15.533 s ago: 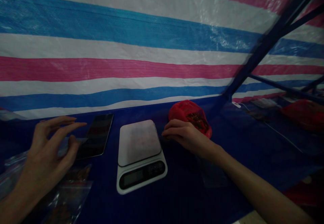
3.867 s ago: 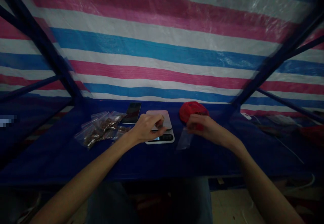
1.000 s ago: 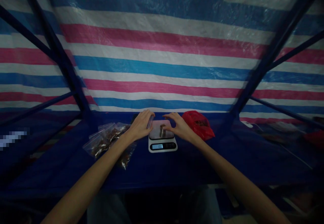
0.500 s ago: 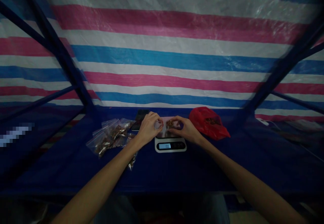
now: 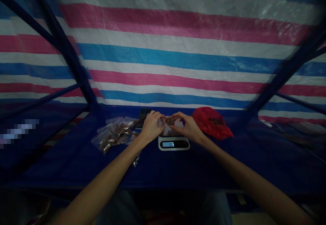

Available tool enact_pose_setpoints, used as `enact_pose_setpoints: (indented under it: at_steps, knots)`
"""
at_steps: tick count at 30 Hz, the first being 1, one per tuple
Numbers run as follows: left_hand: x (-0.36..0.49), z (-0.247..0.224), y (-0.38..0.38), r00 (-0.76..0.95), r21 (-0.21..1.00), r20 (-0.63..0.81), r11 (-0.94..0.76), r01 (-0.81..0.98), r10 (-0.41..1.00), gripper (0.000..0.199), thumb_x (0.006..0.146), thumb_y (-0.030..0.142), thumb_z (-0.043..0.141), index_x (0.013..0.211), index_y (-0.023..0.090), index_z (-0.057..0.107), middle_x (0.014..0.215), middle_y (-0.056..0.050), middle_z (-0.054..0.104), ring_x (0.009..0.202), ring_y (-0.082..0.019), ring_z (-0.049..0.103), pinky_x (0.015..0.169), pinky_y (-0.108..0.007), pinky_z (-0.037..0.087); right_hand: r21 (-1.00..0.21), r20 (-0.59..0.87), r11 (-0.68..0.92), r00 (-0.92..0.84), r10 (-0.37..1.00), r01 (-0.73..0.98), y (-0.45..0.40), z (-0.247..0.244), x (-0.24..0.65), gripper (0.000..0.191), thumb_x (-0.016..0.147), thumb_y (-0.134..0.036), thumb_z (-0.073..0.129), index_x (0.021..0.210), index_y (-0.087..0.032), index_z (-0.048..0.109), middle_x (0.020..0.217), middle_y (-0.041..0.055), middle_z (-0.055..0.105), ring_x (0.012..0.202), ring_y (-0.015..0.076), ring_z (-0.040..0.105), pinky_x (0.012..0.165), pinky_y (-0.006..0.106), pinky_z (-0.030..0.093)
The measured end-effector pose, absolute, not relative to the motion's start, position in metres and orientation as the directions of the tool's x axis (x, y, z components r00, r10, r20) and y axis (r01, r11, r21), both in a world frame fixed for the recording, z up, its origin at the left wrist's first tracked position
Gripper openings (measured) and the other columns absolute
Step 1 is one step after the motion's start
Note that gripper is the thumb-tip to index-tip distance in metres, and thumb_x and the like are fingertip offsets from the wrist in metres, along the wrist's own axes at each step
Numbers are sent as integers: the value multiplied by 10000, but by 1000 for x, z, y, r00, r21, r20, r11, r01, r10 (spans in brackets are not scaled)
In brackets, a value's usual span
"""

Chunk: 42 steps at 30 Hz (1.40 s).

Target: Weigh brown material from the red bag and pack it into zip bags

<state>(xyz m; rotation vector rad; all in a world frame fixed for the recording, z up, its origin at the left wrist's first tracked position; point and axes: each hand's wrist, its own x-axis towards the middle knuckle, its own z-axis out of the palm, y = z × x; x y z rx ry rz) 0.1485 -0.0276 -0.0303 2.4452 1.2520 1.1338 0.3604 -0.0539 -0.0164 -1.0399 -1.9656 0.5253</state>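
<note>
A white digital scale (image 5: 174,148) with a lit display stands on the blue table. Over its platform lies a small heap of brown dried pieces (image 5: 169,120). My left hand (image 5: 152,126) reaches in from the left side, fingers curled closed beside the heap; what they grip is too dim to make out. From the right, my right hand (image 5: 189,127) has its thumb and index finger curved around the heap's edge, touching the pieces. To the left lie several clear zip bags (image 5: 114,132) filled with similar brown pieces. A red plastic bag (image 5: 211,121) holding more pieces sits on the right.
A dark flat object (image 5: 144,112) lies behind my left hand. Blue metal posts (image 5: 67,57) frame the table (image 5: 203,170), and a striped plastic sheet (image 5: 178,58) hangs at the back. At the far right are a white plug-like thing (image 5: 266,123) and a cable.
My hands have drawn closer together around the brown pieces, the left one moving right. The view has shifted slightly. The scale and bags stay in place on the table.
</note>
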Motion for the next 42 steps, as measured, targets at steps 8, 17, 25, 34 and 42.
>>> enact_pose_setpoints:
  at_steps: [8, 17, 25, 34, 42]
  knots:
    - [146, -27, -29, 324, 480, 538, -598, 642, 779, 219, 734, 84, 689, 925, 191, 685, 955, -51, 726, 993, -271, 583, 861, -413, 469, -535, 488, 633, -407, 772, 560, -52, -1, 354, 275, 816, -225, 784, 1067, -209, 674, 1015, 36, 763, 954, 210, 702, 874, 350, 506]
    - [147, -26, -30, 297, 509, 507, -559, 655, 809, 246, 687, 66, 705, 897, 193, 685, 938, -68, 702, 987, -276, 598, 837, -402, 481, -215, 409, 648, -535, 739, 730, -48, 16, 349, 285, 853, -251, 767, 1123, -194, 698, 1018, 78, 754, 928, 253, 680, 831, 373, 479]
    - [147, -25, -31, 254, 582, 440, -489, 650, 862, 257, 706, 124, 717, 957, 175, 708, 947, -86, 701, 938, -278, 638, 826, -381, 473, -8, 335, 685, -644, 688, 728, -45, 39, 341, 226, 865, -208, 738, 1085, -187, 692, 1033, 84, 743, 984, 273, 653, 848, 386, 430]
    - [146, -30, -24, 241, 729, 378, -448, 517, 894, 172, 737, 233, 712, 897, 169, 714, 781, -23, 694, 733, -197, 629, 665, -282, 403, 221, 305, 735, -761, 573, 642, -47, 56, 332, 190, 884, -163, 730, 1065, -183, 677, 1017, 94, 702, 981, 279, 585, 803, 371, 357]
    - [145, -32, -19, 254, 841, 385, -450, 300, 887, 188, 698, 248, 728, 846, 131, 714, 752, -8, 677, 702, -165, 582, 659, -266, 423, 347, 299, 788, -857, 421, 508, -48, 65, 320, 368, 927, -58, 608, 1264, -198, 651, 1082, 112, 646, 984, 269, 523, 814, 373, 359]
